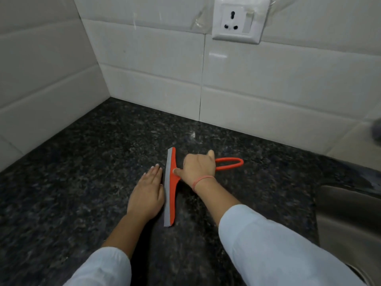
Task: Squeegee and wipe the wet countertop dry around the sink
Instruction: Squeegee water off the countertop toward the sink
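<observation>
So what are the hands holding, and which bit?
The right hand grips the orange plastic squeegee by its loop handle, close to the blade. The left hand holds nothing; it lies flat beside the blade.

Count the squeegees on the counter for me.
1. The orange plastic squeegee with a grey rubber blade rests on the black speckled granite countertop, gripped by the right hand, the left hand flat beside its blade. Others may sit out of frame.
</observation>
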